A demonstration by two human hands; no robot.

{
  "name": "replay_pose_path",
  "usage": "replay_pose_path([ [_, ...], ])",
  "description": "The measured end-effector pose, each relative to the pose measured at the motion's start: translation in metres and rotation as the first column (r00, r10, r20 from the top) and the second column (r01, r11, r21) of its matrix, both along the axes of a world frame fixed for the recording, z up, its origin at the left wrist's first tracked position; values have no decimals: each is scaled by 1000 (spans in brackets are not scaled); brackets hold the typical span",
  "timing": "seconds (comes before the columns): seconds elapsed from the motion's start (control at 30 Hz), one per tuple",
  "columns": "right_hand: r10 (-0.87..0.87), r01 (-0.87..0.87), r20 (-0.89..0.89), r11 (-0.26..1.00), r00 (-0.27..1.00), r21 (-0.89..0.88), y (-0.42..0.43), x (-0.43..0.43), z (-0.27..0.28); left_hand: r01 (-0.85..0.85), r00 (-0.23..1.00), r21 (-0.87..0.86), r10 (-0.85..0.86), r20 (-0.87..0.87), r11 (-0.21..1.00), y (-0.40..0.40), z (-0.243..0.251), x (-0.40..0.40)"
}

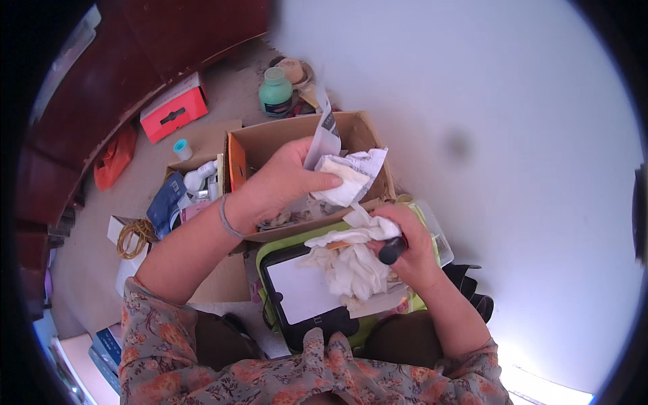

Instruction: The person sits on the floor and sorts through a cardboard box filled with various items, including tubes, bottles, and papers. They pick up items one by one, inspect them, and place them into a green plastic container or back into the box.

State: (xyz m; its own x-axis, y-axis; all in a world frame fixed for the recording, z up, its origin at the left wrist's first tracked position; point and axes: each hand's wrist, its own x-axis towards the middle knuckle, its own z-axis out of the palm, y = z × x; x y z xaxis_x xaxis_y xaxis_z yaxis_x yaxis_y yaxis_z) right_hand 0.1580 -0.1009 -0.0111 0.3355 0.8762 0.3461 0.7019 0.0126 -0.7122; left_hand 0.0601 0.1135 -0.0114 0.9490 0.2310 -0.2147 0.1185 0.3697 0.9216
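My left hand (pixel 288 177) grips a bundle of folded papers (pixel 349 174) over a cardboard box (pixel 304 124), with a printed strip standing up from it. At the right, my right hand (pixel 410 243) holds crumpled white tissue (pixel 367 228) together with a small dark cylindrical object (pixel 393 250). More crumpled tissue (pixel 357 271) lies below that hand, on a green container (pixel 266 258) that also bears a dark tray-like item with a white sheet (pixel 298 288). Scraps of paper lie inside the cardboard box.
A smaller box of bottles and packets (pixel 200 185) stands left of the cardboard box. Around it are a red box (pixel 174 109), a red plastic bag (pixel 116 157), a coil of cord (pixel 135 238) and a green jar (pixel 276 93). A white wall (pixel 496 126) rises at the right.
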Motion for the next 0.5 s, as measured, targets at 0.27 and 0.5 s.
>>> replay_pose_path([
  [0.27,-55,54,-41,998,998,-36,0,-2,-6,151,980,-75,-140,140,986,-38,3,0],
  [0.5,-29,21,121,998,992,61,1,-2,-4,193,981,-326,-194,31,925,-30,-7,-2],
])
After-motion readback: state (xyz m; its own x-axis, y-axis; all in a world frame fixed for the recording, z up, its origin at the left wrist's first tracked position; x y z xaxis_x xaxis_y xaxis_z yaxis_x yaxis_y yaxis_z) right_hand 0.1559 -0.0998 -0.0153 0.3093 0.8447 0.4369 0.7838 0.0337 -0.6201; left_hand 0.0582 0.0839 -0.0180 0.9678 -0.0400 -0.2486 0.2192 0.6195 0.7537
